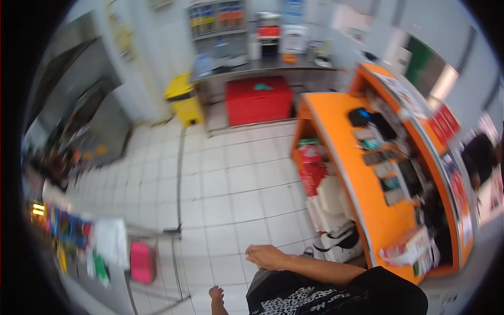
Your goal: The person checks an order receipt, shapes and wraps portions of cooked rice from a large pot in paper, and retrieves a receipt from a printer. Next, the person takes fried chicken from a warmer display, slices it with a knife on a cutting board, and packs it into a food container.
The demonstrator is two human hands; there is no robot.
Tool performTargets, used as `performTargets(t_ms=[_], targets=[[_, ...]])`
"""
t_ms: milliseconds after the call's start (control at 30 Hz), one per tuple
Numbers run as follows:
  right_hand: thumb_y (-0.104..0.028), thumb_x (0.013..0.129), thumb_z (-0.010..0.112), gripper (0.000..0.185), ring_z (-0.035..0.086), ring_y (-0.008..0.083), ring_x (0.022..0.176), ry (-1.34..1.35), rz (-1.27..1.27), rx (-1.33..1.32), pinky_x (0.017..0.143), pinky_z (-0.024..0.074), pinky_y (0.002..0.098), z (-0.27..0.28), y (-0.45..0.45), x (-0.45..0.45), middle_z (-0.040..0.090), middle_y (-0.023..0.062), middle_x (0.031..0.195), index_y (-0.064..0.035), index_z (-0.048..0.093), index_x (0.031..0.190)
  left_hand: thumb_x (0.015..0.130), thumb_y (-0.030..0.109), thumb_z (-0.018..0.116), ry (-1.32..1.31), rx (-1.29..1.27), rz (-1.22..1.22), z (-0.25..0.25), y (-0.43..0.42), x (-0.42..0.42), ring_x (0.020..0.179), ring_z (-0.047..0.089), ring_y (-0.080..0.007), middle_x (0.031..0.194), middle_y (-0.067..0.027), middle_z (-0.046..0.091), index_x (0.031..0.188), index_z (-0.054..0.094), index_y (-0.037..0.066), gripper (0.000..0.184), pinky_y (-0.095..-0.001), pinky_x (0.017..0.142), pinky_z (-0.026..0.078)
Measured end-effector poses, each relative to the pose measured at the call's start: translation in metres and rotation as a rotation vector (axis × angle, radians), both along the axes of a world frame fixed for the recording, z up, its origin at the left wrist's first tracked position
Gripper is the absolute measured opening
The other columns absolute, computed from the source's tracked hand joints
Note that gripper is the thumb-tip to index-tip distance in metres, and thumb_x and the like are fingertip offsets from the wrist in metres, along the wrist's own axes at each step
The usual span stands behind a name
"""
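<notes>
My right hand [266,257] reaches across in front of my black printed shirt [315,299], above the tiled floor. Its fingers are loosely bent and somewhat apart, with nothing visible in them. Lower and further left, my left hand [216,293] hangs over the tiles, fingers slightly spread and holding nothing that I can see. Neither hand touches any object. Nearest the right forearm are white boxes or bags [336,239] on the shelf under the orange counter [336,123]. A pink container [143,262] stands left of the left hand.
Phones and other devices [391,184] and a plastic bag [412,252] lie on the counter. A person in dark clothes [479,157] is beyond it. Ahead are a yellow bin [185,102], a red chest [259,102] and a metal table [231,73]. A steel worktable [113,286] stands left.
</notes>
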State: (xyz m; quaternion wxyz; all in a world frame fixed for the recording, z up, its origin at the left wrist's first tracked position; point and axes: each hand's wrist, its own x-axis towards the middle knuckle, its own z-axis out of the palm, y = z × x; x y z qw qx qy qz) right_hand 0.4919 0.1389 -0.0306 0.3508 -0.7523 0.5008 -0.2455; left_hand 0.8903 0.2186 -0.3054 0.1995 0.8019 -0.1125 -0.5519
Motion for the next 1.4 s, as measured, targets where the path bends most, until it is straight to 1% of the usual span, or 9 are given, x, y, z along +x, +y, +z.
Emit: performTargets(t_ms=[167, 267, 367, 500, 667, 833, 967, 1200, 1400], targets=[[-0.030, 0.094, 0.059, 0.028, 0.064, 0.0386, 0.089, 0.095, 0.282, 0.241, 0.078, 0.0501, 0.0497, -0.008, -0.031, 0.058, 0.067, 0.0167, 0.091, -0.0041, 0.065, 0.088, 0.091, 0.013, 0.059, 0.056, -0.050, 0.264, 0.010, 0.038, 0.012, 0.073, 0.064, -0.0184, 0.087, -0.0066, 0.067, 0.114, 0.062, 0.005, 0.026, -0.0352, 0.060, 0.048], [-0.032, 0.085, 0.067, 0.024, 0.067, 0.0356, 0.092, 0.182, 0.174, 0.414, 0.080, 0.0526, 0.0457, -0.100, -0.059, -0.015, 0.071, 0.0143, 0.096, -0.0100, 0.071, 0.093, 0.095, 0.023, 0.059, 0.133, -0.064, 0.218, -0.006, 0.063, 0.009, 0.090, 0.067, -0.0192, 0.094, -0.0024, 0.070, 0.112, 0.065, 0.015, 0.019, -0.0409, 0.076, 0.048], [-0.033, 0.083, 0.068, 0.029, 0.071, 0.0320, 0.091, 0.495, -0.273, 0.380, 0.083, 0.0556, 0.0436, -0.193, -0.066, -0.162, 0.074, 0.0159, 0.099, -0.0096, 0.075, 0.099, 0.094, 0.023, 0.061, 0.188, -0.015, 0.138, -0.011, 0.078, -0.023, 0.089, 0.065, -0.0168, 0.094, -0.0020, 0.069, 0.104, 0.066, 0.013, 0.015, -0.0384, 0.074, 0.046], [-0.027, 0.079, 0.064, 0.025, 0.072, 0.0326, 0.078, 0.571, -0.850, 0.404, 0.075, 0.0557, 0.0445, -0.130, -0.032, -0.287, 0.074, 0.0176, 0.087, -0.0060, 0.075, 0.086, 0.092, 0.024, 0.062, 0.277, 0.153, 0.013, -0.007, 0.076, -0.051, 0.089, 0.064, -0.0161, 0.095, -0.0043, 0.069, 0.102, 0.065, 0.011, 0.017, -0.0378, 0.073, 0.045], [-0.006, 0.083, 0.060, 0.014, 0.070, 0.0243, 0.072, 0.139, -1.392, 0.030, 0.068, 0.0538, 0.0354, -0.093, 0.015, -0.343, 0.071, 0.0145, 0.078, 0.0002, 0.071, 0.089, 0.093, 0.024, 0.061, 0.244, 0.208, -0.302, -0.003, 0.010, -0.081, 0.092, 0.064, -0.0179, 0.098, -0.0056, 0.069, 0.106, 0.065, 0.011, 0.019, -0.0400, 0.076, 0.045], [-0.002, 0.085, 0.062, 0.013, 0.067, 0.0244, 0.078, 0.356, -1.804, -0.421, 0.071, 0.0525, 0.0356, -0.069, 0.079, -0.433, 0.067, 0.0120, 0.084, -0.0023, 0.070, 0.094, 0.094, 0.024, 0.061, 0.111, 0.174, -0.551, 0.021, -0.108, -0.133, 0.095, 0.064, -0.0196, 0.101, -0.0068, 0.069, 0.110, 0.065, 0.011, 0.021, -0.0422, 0.080, 0.045], [-0.004, 0.085, 0.065, 0.020, 0.061, 0.0307, 0.100, 0.354, -2.091, -0.431, 0.087, 0.0494, 0.0395, -0.044, 0.136, -0.515, 0.059, 0.0151, 0.104, -0.0031, 0.067, 0.105, 0.095, 0.024, 0.060, -0.045, 0.128, -0.700, 0.060, -0.215, -0.187, 0.097, 0.063, -0.0211, 0.103, -0.0078, 0.069, 0.113, 0.064, 0.011, 0.023, -0.0440, 0.082, 0.045], [-0.026, 0.088, 0.069, 0.035, 0.044, 0.0395, 0.126, 0.565, -2.134, -0.226, 0.107, 0.0353, 0.0494, -0.037, 0.160, -0.614, 0.050, 0.0187, 0.133, -0.0058, 0.064, 0.116, 0.096, 0.024, 0.059, -0.121, -0.133, -0.992, 0.126, -0.385, -0.360, 0.101, 0.063, -0.0235, 0.108, -0.0096, 0.069, 0.118, 0.064, 0.011, 0.026, -0.0471, 0.087, 0.045], [-0.046, 0.090, 0.068, 0.051, 0.029, 0.0442, 0.138, 0.828, -1.937, -0.036, 0.114, 0.0251, 0.0554, -0.028, 0.162, -0.683, 0.035, 0.0219, 0.149, -0.0132, 0.062, 0.129, 0.094, 0.022, 0.062, -0.056, -0.417, -1.386, 0.209, -0.387, -0.609, 0.095, 0.064, -0.0171, 0.105, -0.0067, 0.069, 0.120, 0.061, 0.007, 0.031, -0.0338, 0.078, 0.047]])
